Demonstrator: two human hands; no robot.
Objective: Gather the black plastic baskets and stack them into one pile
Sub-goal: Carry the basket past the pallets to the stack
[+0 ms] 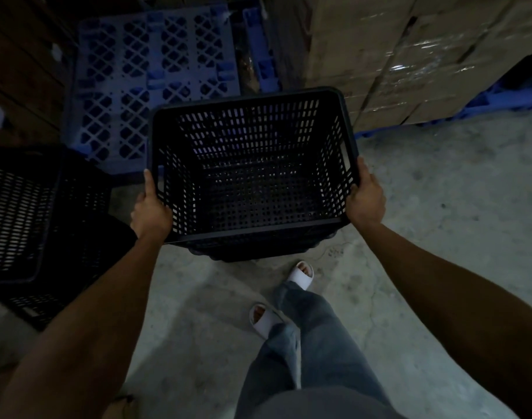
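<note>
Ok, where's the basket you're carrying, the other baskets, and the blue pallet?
Carried basket point(252, 189): head view, on its slotted bottom.
Other baskets point(19, 207): head view, on the mesh wall at left.
Blue pallet point(131, 86): head view, on its lattice top.

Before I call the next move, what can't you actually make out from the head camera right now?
- Baskets on the left: cut off by the left edge and deep in shadow, so their number and nesting are unclear.
- Underside of the carried basket: hidden by its own walls.
- Fingers of the left hand and right hand: curled behind the rim.
- Box labels: blurred by plastic wrap glare.
- Floor beyond the blue pallet: too dark.
</note>
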